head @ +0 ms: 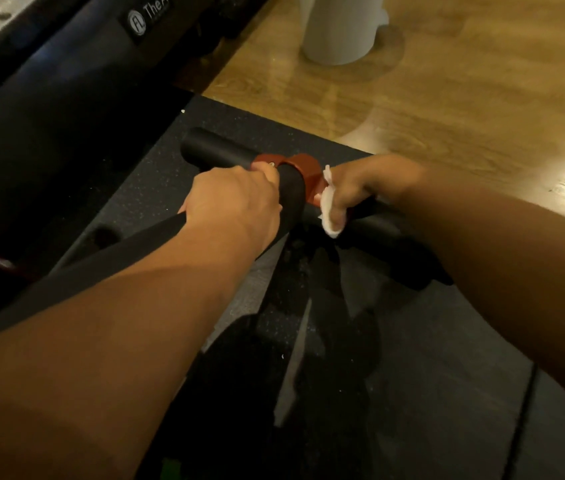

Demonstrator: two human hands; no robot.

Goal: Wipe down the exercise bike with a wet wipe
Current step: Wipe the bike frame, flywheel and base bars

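Wiping is under way on the bike's black bar (205, 147), which sits above a dark mat (447, 341). The right hand (367, 185) curls round the bar just right of the red clamp (305, 168) and presses a bunched white wipe (329, 213) against it, while the left hand (232, 202) is closed round the black stem (291, 199) beside the clamp, seemingly to steady it. The wipe covers only 1 small patch, so the next move probably calls for sliding it along the bar with even pressure, then working round the clamp's edges while the left hand holds firm.
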